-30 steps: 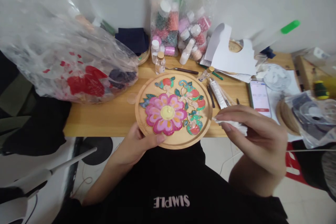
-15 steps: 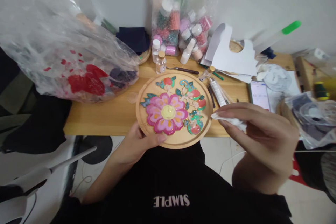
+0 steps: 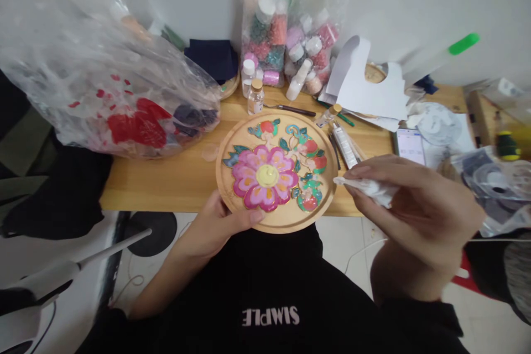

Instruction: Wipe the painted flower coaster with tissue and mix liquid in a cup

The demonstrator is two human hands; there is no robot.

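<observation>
My left hand (image 3: 215, 227) grips the near rim of a round wooden plate (image 3: 232, 127), thumb on top. The plate carries a painted pink flower with a yellow centre, plus red fruits and green leaves, and it overhangs the wooden table's front edge (image 3: 166, 202). My right hand (image 3: 415, 210) hovers just right of the plate, fingers pinched round a crumpled white tissue (image 3: 369, 188) whose tip points at the plate's right rim.
A large clear plastic bag with red contents (image 3: 103, 94) lies at the left. Another bag of small paint bottles (image 3: 290, 38) stands at the back, with two small vials (image 3: 251, 88) before it. White paper (image 3: 369, 88), a phone (image 3: 409, 144), tubes and tools crowd the right.
My right hand with the tissue has drifted slightly up and to the right, and its fingers have tightened. The plate and left hand have hardly moved.
</observation>
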